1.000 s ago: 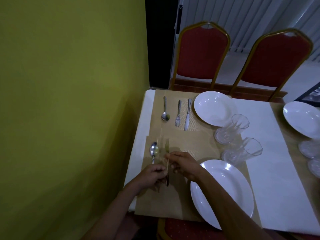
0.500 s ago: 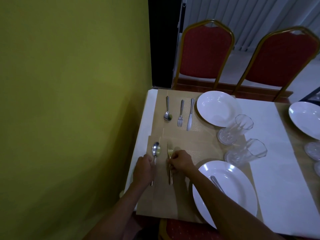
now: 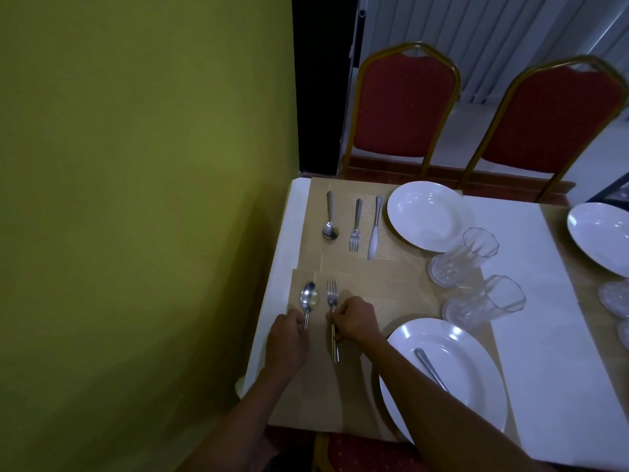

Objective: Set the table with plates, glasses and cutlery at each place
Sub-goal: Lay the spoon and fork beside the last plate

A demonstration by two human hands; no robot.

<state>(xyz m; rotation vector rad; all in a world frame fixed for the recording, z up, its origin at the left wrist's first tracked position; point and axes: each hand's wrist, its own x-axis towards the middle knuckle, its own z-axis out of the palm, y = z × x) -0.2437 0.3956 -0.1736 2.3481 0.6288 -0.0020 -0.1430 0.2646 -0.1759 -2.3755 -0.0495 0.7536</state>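
On the near tan placemat (image 3: 340, 396) my left hand (image 3: 286, 342) holds the handle of a spoon (image 3: 308, 298) that lies flat, bowl pointing away. Just to its right my right hand (image 3: 354, 318) pinches the handle of a fork (image 3: 332, 294), which also lies on the mat. A knife (image 3: 430, 367) rests inside the near white plate (image 3: 476, 362), partly hidden by my right forearm. The far place has a spoon (image 3: 330, 216), a fork (image 3: 355, 226), a knife (image 3: 375, 226) and a white plate (image 3: 429, 214). Two clear glasses (image 3: 459, 257) (image 3: 486, 301) lie tipped between the plates.
A yellow-green wall runs along the table's left edge. Two red chairs (image 3: 405, 107) (image 3: 551, 120) stand behind the table. A third plate (image 3: 602, 236) and more glassware (image 3: 616, 298) sit at the right edge. A white runner (image 3: 544, 335) crosses the table's middle.
One second ago both hands held the fork together near the spoon. Now the fork lies on the mat under my right hand, and my left hand has shifted left onto the spoon's handle.
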